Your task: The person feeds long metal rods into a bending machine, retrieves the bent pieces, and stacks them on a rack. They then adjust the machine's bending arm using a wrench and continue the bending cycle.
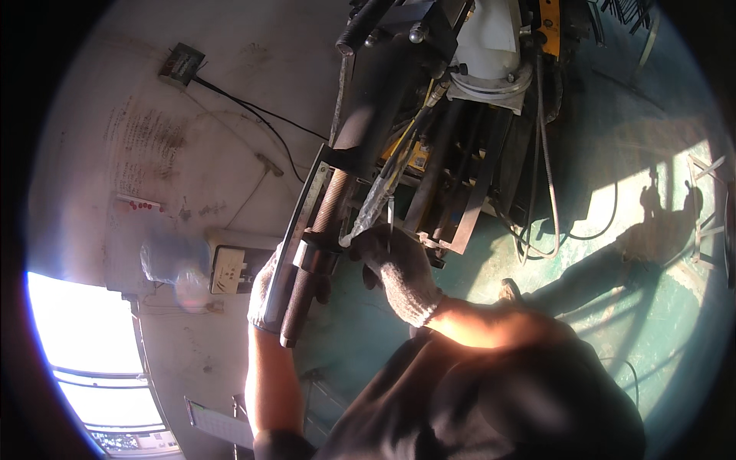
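Note:
A threaded metal rod (300,295) with a thick dark nut or collar (317,257) slants down out of the machine toward me. A flat, ruler-like metal bar (295,230) runs along its left side. My left hand (264,291), in a light knitted glove, wraps round the rod's lower end from behind, with dark fingertips showing on its right. My right hand (402,280), gloved with dark fingers, is curled beside the collar, next to a plastic-wrapped hose (373,207). A thin pale stick (391,218) rises at its fingers; what they grip is mostly hidden.
The machine's dark cylinder (376,115) and a white tank (491,50) stand ahead. Hoses (548,176) hang at the right over the green floor (491,284). A wall box (182,65) with cables and a socket panel (230,270) are on the left wall.

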Available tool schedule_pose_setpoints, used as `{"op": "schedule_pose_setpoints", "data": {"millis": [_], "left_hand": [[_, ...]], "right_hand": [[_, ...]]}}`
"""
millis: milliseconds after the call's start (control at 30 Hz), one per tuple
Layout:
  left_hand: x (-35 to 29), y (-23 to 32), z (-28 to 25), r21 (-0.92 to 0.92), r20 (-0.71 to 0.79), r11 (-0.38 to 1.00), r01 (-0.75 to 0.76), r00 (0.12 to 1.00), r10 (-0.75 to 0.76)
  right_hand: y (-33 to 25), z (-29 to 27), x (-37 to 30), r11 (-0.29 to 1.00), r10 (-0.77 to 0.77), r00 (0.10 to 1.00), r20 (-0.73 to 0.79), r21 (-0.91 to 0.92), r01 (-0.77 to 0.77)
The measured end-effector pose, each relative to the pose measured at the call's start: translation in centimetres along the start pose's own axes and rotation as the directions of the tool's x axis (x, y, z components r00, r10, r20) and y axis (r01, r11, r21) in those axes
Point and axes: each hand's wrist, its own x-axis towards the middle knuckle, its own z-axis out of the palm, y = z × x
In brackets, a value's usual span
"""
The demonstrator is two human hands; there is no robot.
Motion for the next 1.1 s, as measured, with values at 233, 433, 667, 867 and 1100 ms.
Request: {"op": "schedule_pose_setpoints", "data": {"millis": [233,433,667,867,1100], "left_hand": [[-4.6,-10.5,4.6,-0.551,0.343,0.65,0.523,0.852,-0.395],[-5.1,-12.3,8.2,0.259,-0.076,0.966,-0.009,0.997,0.03],[-4.2,-20.2,3.8,0.007,0.138,0.965,-0.263,0.956,0.26],[-2.1,-20.9,1.7,-0.059,0.257,0.932,-0.357,0.897,0.359],[2.5,-17.0,-0.5,-0.862,0.349,0.409,0.299,0.936,0.052]], "right_hand": [[4.3,-3.9,-0.2,0.955,0.037,0.992,-0.123,0.296,0.001],[9.4,-2.1,-4.4,0.961,0.276,0.942,-0.191,0.057,-0.27],[12.7,1.4,-5.7,0.971,0.236,0.94,-0.248,0.099,-0.217],[11.1,4.6,-4.5,0.991,0.121,0.988,-0.099,-0.047,-0.126],[1.8,1.9,-2.2,0.992,0.111,0.985,-0.135,-0.041,-0.117]]}}
